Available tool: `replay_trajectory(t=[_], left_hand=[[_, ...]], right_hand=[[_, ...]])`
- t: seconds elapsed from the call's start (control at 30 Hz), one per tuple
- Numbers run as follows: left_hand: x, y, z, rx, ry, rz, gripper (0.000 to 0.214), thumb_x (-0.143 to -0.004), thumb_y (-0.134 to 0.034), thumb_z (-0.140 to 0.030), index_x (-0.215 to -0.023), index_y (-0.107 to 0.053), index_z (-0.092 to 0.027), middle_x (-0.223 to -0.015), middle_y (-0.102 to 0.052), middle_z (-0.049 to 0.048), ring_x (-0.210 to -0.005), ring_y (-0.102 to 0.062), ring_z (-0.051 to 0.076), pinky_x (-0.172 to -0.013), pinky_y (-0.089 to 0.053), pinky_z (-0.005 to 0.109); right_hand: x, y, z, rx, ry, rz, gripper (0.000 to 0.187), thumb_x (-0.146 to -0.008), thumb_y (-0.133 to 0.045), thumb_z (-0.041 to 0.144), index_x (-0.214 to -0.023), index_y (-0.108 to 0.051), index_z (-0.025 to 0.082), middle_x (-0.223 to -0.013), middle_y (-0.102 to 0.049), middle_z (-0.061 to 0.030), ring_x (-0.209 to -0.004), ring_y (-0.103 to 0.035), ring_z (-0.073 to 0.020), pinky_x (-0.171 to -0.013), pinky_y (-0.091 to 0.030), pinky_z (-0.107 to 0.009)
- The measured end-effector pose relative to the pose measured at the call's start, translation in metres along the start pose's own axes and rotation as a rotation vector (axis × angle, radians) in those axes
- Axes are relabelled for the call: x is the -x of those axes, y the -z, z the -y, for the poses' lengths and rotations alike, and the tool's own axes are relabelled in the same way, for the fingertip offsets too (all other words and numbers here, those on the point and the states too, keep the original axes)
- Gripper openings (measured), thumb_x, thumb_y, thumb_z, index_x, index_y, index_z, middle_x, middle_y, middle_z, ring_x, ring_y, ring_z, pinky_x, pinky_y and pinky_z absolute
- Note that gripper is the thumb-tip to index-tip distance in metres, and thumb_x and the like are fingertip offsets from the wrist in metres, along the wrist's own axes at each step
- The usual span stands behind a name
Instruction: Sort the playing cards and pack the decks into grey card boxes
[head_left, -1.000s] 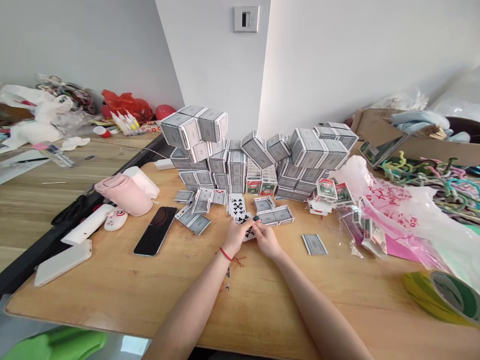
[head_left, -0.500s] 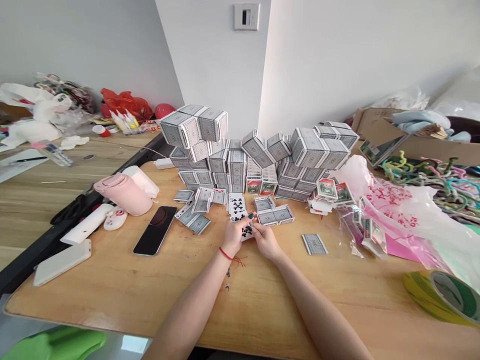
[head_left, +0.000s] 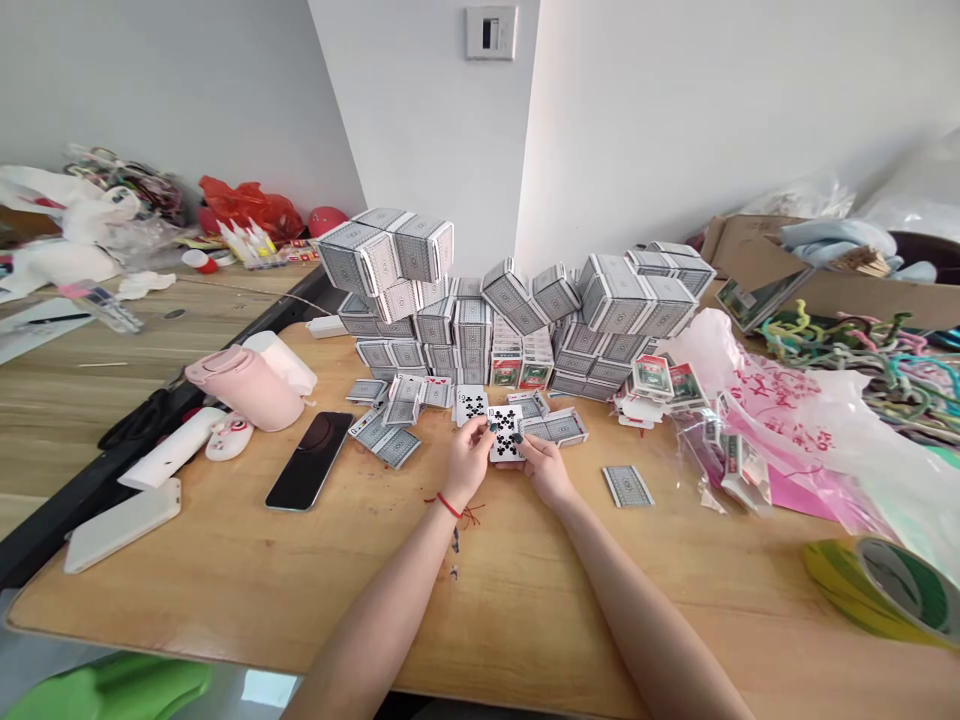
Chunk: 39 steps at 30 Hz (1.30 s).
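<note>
Between both hands is a face-up playing card (head_left: pixel 507 418), a ten of clubs, possibly with another beneath it. My left hand (head_left: pixel 469 458) pinches its left edge, and a red string bracelet circles that wrist. My right hand (head_left: pixel 547 472) grips the right edge between thumb and fingers. Just behind lie face-up club cards (head_left: pixel 471 401). Folded grey-backed cards (head_left: pixel 385 441) rest left of my hands, and a folded card block (head_left: pixel 566 427) lies behind the right one. Farther right is a lone folded card (head_left: pixel 628 487).
Stacked card blocks (head_left: pixel 472 335) form a tall structure at the back, with card boxes (head_left: pixel 651 378) at its right. Left are a phone (head_left: pixel 309 462), a pink cup (head_left: pixel 244 385) and a white power bank (head_left: pixel 124 525). A tape roll (head_left: pixel 874 590) and plastic wrapping (head_left: pixel 787 400) occupy the right.
My hands have moved apart, the right one shifting slightly right. The ten of clubs now shows upright and nearly whole between them, where the fingers covered most of the held card before.
</note>
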<state>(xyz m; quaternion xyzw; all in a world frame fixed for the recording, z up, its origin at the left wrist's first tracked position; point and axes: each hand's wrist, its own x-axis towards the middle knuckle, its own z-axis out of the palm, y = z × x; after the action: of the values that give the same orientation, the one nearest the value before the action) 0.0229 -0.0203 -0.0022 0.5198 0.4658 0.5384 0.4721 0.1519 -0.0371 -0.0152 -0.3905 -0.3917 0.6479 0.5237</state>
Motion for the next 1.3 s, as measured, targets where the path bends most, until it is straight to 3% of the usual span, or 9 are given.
replay_trajectory(t=[0.17, 0.37, 0.6, 0.87, 1.3], left_hand=[[-0.001, 0.001, 0.002, -0.004, 0.032, -0.028, 0.024, -0.067, -0.056, -0.022, -0.090, -0.058, -0.015, -0.064, -0.050, -0.0019, -0.057, -0.044, 0.009, -0.056, -0.037, 0.021], [0.001, -0.003, 0.005, 0.087, 0.056, 0.013, 0.017, -0.068, -0.053, -0.022, -0.083, -0.056, -0.015, -0.058, -0.043, -0.0045, -0.053, -0.039, 0.007, -0.050, -0.031, 0.019], [0.003, -0.005, 0.006, 0.103, 0.027, -0.014, 0.006, -0.070, -0.050, -0.020, -0.075, -0.050, -0.017, -0.056, -0.038, -0.0059, -0.048, -0.033, 0.006, -0.045, -0.026, 0.018], [0.006, -0.010, 0.004, 0.103, -0.003, 0.033, 0.024, -0.073, -0.045, -0.019, -0.095, -0.052, -0.016, -0.061, -0.041, -0.0033, -0.052, -0.036, 0.008, -0.048, -0.030, 0.019], [0.008, -0.009, 0.002, 0.035, -0.024, 0.039, 0.018, -0.077, -0.042, -0.021, -0.089, -0.053, -0.017, -0.060, -0.044, -0.0020, -0.052, -0.039, 0.009, -0.052, -0.034, 0.020]], right_hand=[[0.003, 0.005, 0.003, 0.155, 0.038, -0.029, 0.029, -0.070, -0.057, 0.045, -0.069, -0.064, 0.017, -0.064, -0.060, -0.0022, -0.056, -0.054, -0.0172, -0.049, -0.046, -0.029], [0.002, 0.003, 0.005, 0.113, 0.139, -0.205, 0.032, -0.070, -0.056, 0.045, -0.088, -0.062, 0.019, -0.071, -0.063, -0.0011, -0.066, -0.058, -0.0180, -0.056, -0.047, -0.028], [0.003, -0.008, 0.000, 0.096, 0.170, -0.208, 0.031, -0.074, -0.051, 0.043, -0.095, -0.056, 0.021, -0.080, -0.063, -0.0019, -0.071, -0.057, -0.0179, -0.061, -0.046, -0.028], [0.001, -0.006, -0.006, 0.126, 0.193, -0.245, 0.023, -0.074, -0.049, 0.036, -0.091, -0.054, 0.021, -0.068, -0.055, 0.0016, -0.058, -0.049, -0.0131, -0.055, -0.042, -0.024], [0.002, -0.013, -0.006, 0.013, 0.143, -0.255, 0.021, -0.070, -0.051, 0.035, -0.088, -0.048, 0.024, -0.065, -0.052, 0.0039, -0.054, -0.046, -0.0113, -0.050, -0.039, -0.021]])
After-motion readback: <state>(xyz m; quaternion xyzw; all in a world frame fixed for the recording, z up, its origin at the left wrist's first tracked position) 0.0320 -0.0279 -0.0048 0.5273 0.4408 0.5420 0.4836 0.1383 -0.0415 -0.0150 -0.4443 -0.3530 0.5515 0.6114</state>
